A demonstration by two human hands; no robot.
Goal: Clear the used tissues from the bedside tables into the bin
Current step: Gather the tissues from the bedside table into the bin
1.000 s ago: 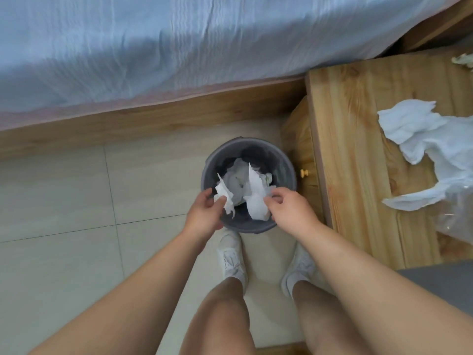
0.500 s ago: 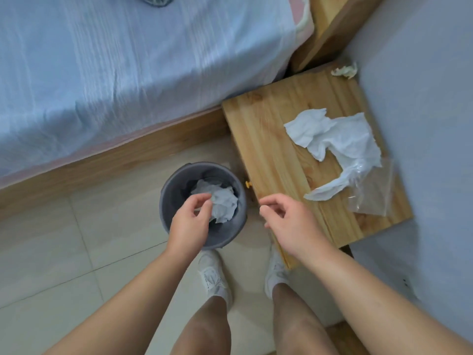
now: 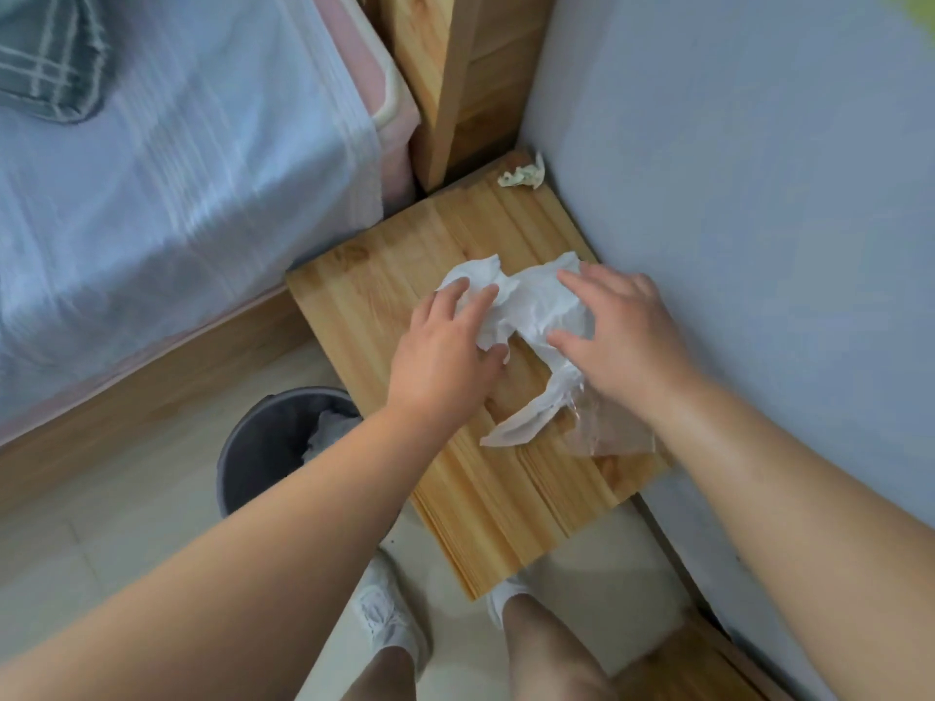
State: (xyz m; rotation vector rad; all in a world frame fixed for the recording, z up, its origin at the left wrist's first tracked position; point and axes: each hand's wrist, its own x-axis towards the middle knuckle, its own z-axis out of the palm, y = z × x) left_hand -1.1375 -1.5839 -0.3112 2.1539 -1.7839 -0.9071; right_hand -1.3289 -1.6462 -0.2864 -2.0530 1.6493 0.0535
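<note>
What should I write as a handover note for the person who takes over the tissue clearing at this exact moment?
Left hand: open, fingers on the left part of the white tissue pile; no closed grip yet.
Right hand: open, spread on the pile's right part.
Pile lies on the wooden bedside table, a clear plastic wrapper beside its lower end.
Small crumpled tissue sits at the table's far corner by the wall.
Done: the grey bin on the floor already holds tissues.
Left: gather the pile, take the corner tissue, drop both into the bin. Other tables are not in view.
</note>
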